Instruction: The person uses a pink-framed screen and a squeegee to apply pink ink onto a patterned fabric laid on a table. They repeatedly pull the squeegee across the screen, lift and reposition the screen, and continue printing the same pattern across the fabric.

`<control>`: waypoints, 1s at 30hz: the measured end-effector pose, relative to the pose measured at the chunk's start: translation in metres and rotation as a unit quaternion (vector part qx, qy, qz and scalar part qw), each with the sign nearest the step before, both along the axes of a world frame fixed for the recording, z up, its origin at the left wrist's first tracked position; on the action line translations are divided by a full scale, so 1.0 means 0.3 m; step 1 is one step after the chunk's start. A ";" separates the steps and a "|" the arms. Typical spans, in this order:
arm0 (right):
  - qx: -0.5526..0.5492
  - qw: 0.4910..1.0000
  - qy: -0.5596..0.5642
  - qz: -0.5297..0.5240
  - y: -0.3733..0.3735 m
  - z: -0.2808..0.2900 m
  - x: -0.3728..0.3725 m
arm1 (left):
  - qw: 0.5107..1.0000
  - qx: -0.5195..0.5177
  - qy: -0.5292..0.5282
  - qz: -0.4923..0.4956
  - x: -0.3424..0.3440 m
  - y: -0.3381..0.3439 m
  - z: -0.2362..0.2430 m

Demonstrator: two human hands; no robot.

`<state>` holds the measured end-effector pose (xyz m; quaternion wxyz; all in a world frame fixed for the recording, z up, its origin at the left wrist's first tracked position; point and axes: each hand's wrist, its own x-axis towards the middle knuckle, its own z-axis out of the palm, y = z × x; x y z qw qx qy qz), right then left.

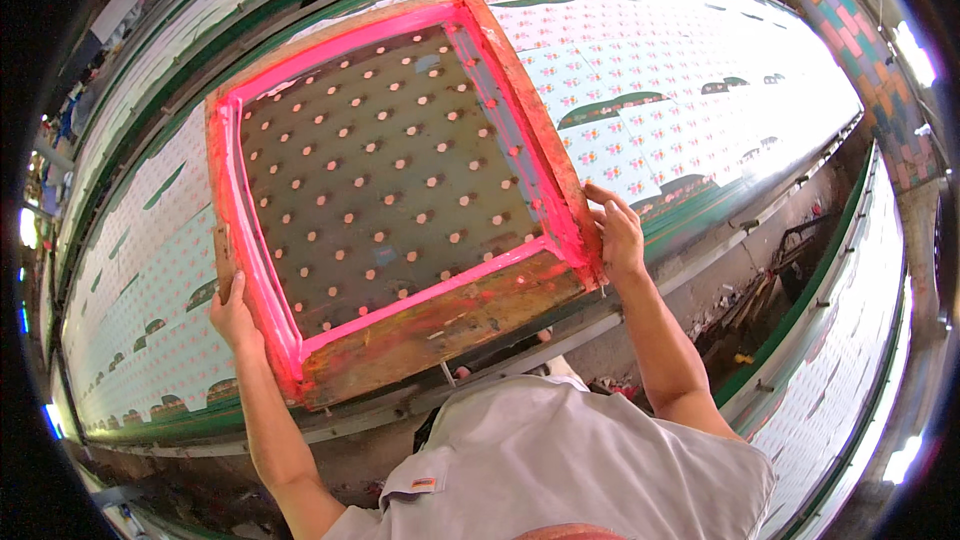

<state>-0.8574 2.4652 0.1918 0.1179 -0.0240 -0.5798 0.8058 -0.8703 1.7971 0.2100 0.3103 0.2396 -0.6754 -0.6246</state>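
Note:
A large wooden screen-printing frame (450, 325) spans the space between my hands, its inner edges smeared bright pink. Across it stretches a dark mesh (365, 175) with rows of small pale flower-like spots. My left hand (236, 318) grips the frame's left side rail, thumb up along the wood. My right hand (618, 237) is closed round the near right corner, fingers over the outer edge. Beneath the frame lies white fabric (600, 50) printed with small pink and multicoloured motifs; the frame hides part of it. Whether the frame touches the fabric, I cannot tell.
The long green-edged printing table (690, 210) runs from lower left to upper right, with a metal rail along its near side. Debris (745, 325) lies in the aisle. Another fabric-covered table (830, 420) stands at the right, and a patchy brick pillar (850, 30) beyond.

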 end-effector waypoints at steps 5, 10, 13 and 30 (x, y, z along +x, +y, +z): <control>-0.007 1.000 -0.015 -0.006 0.484 -0.078 -0.071 | 0.999 -0.039 -0.018 0.005 -0.096 0.487 -0.104; 0.036 0.998 -0.020 -0.042 0.835 -0.158 -0.085 | 1.000 -0.004 -0.016 0.012 -0.142 0.864 -0.175; 0.056 0.995 -0.037 -0.071 0.977 -0.190 -0.111 | 1.000 0.015 -0.015 0.014 -0.140 1.001 -0.214; 0.222 0.970 -0.100 0.004 1.151 -0.132 -0.123 | 0.999 -0.028 -0.024 0.007 -0.145 1.214 -0.202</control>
